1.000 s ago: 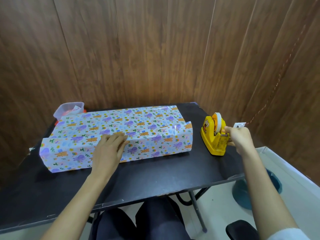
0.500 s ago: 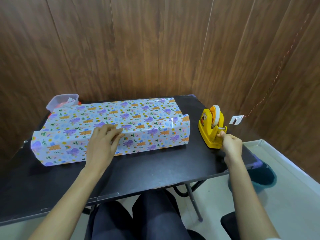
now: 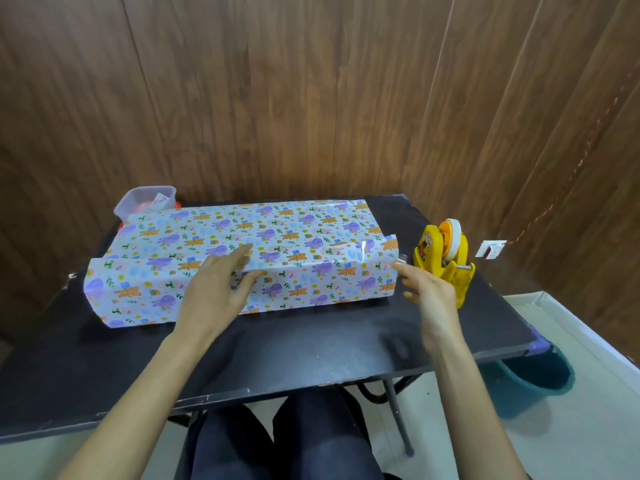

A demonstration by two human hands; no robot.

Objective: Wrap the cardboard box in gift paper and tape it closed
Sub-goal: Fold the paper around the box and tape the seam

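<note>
I am watching the box (image 3: 298,271), covered in gift paper (image 3: 242,223), lying on the black table (image 3: 311,341) just left of the yellow tape dispenser (image 3: 443,258). The left hand (image 3: 221,285) is pressing flat on the paper's overlapping edge, farther left of the dispenser, fingers straight and close together. The right hand (image 3: 429,292) is hovering in front of the dispenser, fingers loosely extended and apart, with what looks like a small clear scrap of tape (image 3: 400,261) clinging to the index fingertip.

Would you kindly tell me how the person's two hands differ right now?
The left hand presses flat on the wrapped box; the right hand hovers off it, beside the tape dispenser. The right forefinger seems to carry a tape strip; the left holds nothing. Both are bare.
</note>
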